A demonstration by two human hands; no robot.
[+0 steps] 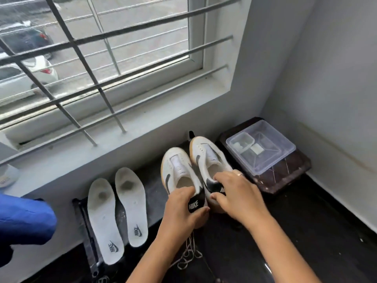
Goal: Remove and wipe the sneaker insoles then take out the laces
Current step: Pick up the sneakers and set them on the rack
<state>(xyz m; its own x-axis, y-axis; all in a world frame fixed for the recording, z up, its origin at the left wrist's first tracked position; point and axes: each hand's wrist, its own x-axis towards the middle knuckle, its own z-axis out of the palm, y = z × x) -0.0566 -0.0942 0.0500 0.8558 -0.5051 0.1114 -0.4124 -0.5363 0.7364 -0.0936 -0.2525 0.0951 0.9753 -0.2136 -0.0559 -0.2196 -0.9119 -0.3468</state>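
Two white sneakers with black swooshes and gum soles stand side by side on the black counter, toes toward the window: the left sneaker [176,170] and the right sneaker [208,156]. Neither shows laces in its eyelets. My left hand [183,211] grips the black heel of the left sneaker. My right hand [234,193] holds the heel and collar of the right sneaker. Two white insoles [104,219] [131,205] lie flat to the left of the shoes. Loose white laces [188,255] lie in a tangle on the counter under my left forearm.
A clear lidded plastic box [263,152] rests on a dark brown tray [285,180] to the right of the shoes. A blue object [24,219] juts in at the left. The barred window [98,64] and its sill run behind; a wall closes the right side.
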